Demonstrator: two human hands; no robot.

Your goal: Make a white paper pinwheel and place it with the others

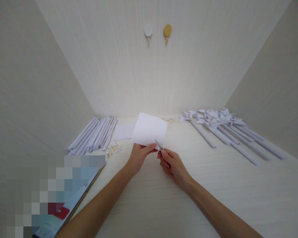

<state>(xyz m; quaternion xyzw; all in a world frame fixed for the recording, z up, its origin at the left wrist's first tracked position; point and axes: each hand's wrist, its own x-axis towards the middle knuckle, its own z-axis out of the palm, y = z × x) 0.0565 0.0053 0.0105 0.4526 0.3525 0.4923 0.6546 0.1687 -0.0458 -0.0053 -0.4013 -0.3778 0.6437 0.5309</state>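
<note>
Our left hand [139, 157] pinches a white sheet [150, 129] by its near edge, thumb on top. Our right hand [171, 162] grips scissors [159, 144], a blade showing against the sheet's near right part. Left of the sheet we see paper rolls [99, 134] and small pale sticks [113, 149]; right of it, paper pinwheels [213, 119]; beyond it, two wall hooks [167, 30].
</note>
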